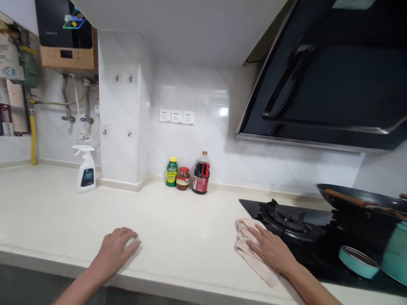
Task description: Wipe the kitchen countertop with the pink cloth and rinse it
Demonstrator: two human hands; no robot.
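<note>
My right hand (pixel 271 250) is closed on a pale pink cloth (pixel 244 231), pressing it against the white countertop (pixel 178 237) along the left edge of the black gas stove. Part of the cloth is hidden beneath the palm, and one end trails toward the counter's front edge. My left hand (pixel 117 250) rests near the front edge on the left, palm down. Its fingers are slightly bent, the thumb is apart from them, and nothing shows in it.
At the wall stand a green bottle (pixel 171 172), a red-lidded jar (pixel 182 179) and a dark sauce bottle (pixel 201 174). A white spray bottle (pixel 85 171) is further left. The stove (pixel 305 243) carries a wok (pixel 369 199) and a turquoise round container (pixel 358 263); a range hood (pixel 330 80) overhangs it.
</note>
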